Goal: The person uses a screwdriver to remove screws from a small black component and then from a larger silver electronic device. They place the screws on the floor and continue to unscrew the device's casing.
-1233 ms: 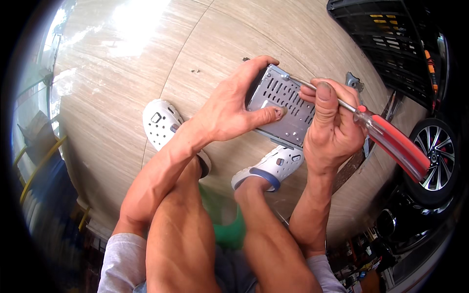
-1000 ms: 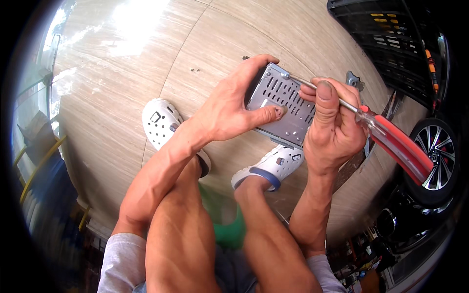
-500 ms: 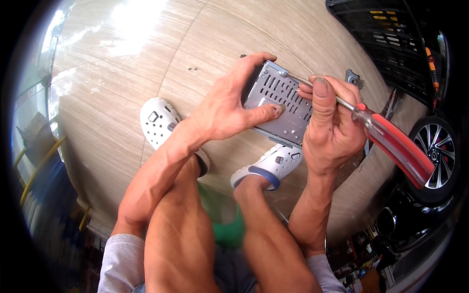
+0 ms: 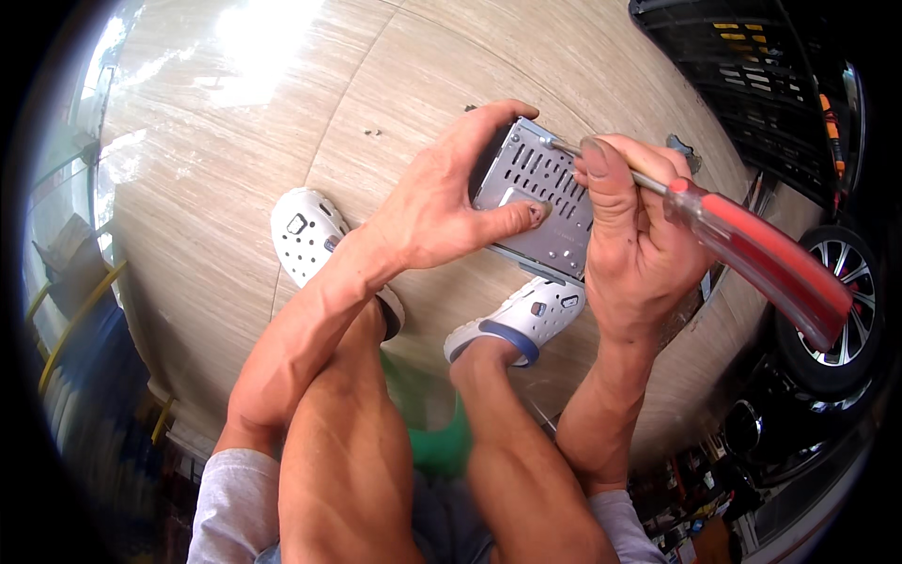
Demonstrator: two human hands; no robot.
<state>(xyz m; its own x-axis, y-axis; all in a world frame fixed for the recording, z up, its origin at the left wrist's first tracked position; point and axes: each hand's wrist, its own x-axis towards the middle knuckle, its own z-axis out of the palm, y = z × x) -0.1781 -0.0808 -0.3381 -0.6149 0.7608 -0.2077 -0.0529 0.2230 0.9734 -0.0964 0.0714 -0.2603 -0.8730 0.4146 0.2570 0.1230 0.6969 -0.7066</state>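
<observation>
A flat grey metal box (image 4: 528, 171) with rows of slots and small holes is held tilted above the floor, in front of my knees. My left hand (image 4: 442, 202) grips its left side, the thumb lying across the slotted face and the fingers round the far edge. In my right hand (image 4: 631, 235) is a screwdriver (image 4: 766, 258) with a clear and red handle. Its shaft runs between thumb and fingers, and the tip meets the box's far edge, near a corner. Part of the box's right side is hidden behind the right hand.
White clogs (image 4: 308, 233) on my feet stand on the beige tiled floor (image 4: 216, 188). Small dark bits (image 4: 373, 133) lie beyond the left foot. A metal bracket (image 4: 684, 150) rests past the right hand. To the right are a black crate (image 4: 723, 56) and a wheel (image 4: 841, 310).
The screwdriver handle has shifted right and slightly up, and my right thumb and fingers have moved on the shaft. The box and my left hand are almost in the same place.
</observation>
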